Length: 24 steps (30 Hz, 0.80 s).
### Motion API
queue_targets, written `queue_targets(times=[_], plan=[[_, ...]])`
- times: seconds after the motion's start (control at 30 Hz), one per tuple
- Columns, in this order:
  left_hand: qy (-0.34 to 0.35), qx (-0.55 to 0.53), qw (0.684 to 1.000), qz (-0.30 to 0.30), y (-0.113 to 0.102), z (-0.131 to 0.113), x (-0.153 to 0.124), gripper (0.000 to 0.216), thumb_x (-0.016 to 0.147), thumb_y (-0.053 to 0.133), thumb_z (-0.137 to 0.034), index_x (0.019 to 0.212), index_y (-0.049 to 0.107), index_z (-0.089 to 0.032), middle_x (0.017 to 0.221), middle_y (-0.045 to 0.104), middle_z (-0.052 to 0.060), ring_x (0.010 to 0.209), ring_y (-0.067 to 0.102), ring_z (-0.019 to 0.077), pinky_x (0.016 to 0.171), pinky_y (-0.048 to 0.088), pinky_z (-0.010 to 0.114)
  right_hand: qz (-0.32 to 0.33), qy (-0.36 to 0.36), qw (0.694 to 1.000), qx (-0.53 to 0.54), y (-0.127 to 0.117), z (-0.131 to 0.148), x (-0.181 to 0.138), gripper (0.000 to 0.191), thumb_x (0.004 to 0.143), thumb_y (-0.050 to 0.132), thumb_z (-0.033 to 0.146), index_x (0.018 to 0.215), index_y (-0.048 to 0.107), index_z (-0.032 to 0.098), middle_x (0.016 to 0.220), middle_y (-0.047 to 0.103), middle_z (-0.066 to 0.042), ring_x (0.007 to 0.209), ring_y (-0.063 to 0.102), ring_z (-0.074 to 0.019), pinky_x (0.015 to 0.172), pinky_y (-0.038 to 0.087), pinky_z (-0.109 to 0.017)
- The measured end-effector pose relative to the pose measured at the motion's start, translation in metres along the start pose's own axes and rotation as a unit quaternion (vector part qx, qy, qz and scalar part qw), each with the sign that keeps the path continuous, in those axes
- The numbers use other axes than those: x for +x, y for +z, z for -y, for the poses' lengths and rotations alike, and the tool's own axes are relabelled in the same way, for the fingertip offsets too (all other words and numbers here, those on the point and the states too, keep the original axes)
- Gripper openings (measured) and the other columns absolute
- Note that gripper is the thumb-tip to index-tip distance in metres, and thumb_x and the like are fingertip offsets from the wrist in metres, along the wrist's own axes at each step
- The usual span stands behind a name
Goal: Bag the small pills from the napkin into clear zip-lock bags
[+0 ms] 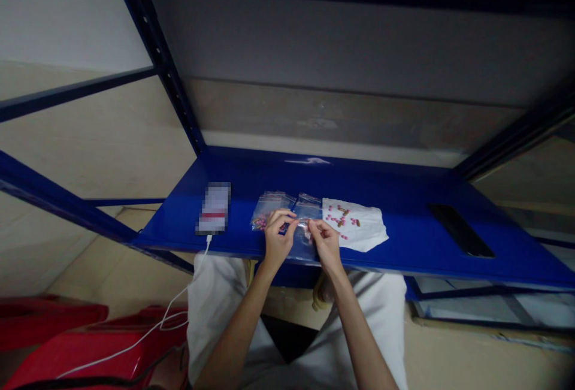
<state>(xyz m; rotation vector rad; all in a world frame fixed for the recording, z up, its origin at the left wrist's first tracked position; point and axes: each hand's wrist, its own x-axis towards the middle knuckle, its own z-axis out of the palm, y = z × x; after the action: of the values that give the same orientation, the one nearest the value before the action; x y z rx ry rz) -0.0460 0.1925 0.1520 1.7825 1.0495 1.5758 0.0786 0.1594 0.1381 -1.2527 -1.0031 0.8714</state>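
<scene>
Both my hands meet over the front part of the blue shelf. My left hand (279,233) is closed, its thumb and forefinger pinching the left side of a clear plastic bag (302,250). On the bag's other side my right hand (326,240) also pinches, with something small and pale near the fingertips that I cannot make out. Left of them lies a stack of clear zip bags (269,203) with pink and brown bits inside, partly hidden by my left hand. A white paper sheet (366,234) beside my right hand carries several pink beads and small brown pieces.
A phone (213,210) with a white charging cable (175,300) lies on the left of the blue shelf (404,198). A black phone-like slab (460,231) rests at the right. Blue posts (157,48) frame the shelf; a red plastic seat (90,348) stands lower left.
</scene>
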Motion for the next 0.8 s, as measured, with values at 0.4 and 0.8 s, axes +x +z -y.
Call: queue_targets(times=[0.4,0.8], plan=[[0.021,0.032,0.999,-0.022,0.0011,0.0029,0.001,0.014,0.08,0.061,-0.024,0.068,0.061,-0.018,0.08,0.062,0.002,0.083,0.059,0.0169,0.081,0.042,0.032,0.026,0.016,0.999,0.039,-0.0007,0.0004,0.0024,0.03,0.076,0.062,0.048,0.073,0.062,0.018,0.056,0.059,0.001,0.05,0.051,-0.0116,0.045,0.037,-0.021],[0.035,0.069,0.997,0.0,0.0021,0.0083,-0.0031,0.019,0.082,0.057,-0.018,0.068,0.069,-0.02,0.089,0.062,0.003,0.091,0.057,0.0187,0.082,0.043,0.033,0.032,0.003,0.999,-0.004,0.0021,0.0007,-0.0021,0.027,0.07,0.069,0.043,0.071,0.065,0.016,0.062,0.06,-0.001,0.053,0.051,-0.0115,0.047,0.036,-0.022]])
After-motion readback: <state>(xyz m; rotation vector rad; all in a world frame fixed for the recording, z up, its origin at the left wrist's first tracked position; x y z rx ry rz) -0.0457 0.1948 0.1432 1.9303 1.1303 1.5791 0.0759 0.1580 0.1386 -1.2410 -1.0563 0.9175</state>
